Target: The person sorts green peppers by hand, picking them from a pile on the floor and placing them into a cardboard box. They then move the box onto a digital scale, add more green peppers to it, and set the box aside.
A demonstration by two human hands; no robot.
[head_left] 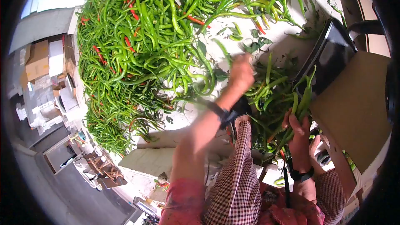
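My left hand (241, 73) is blurred, its fingers closed, over the white surface (183, 118). A smeared green chili pepper (223, 51) sticks out from the fist on the side of the big pile. Lower right, my right hand (297, 135) is closed round several long green chili peppers (306, 96), which point up past its fingers. Beside and below it lies a smaller heap of green chili peppers (268, 93) mixed with leaves and a few red bits. Both wrists wear dark bands.
A large pile of green chilies (146, 37) with some red ones covers the upper left. A black container (329, 54) and a cardboard panel (354, 112) stand at right. Checked cloth (235, 175) lies between my arms. Cardboard boxes (37, 60) stand far left.
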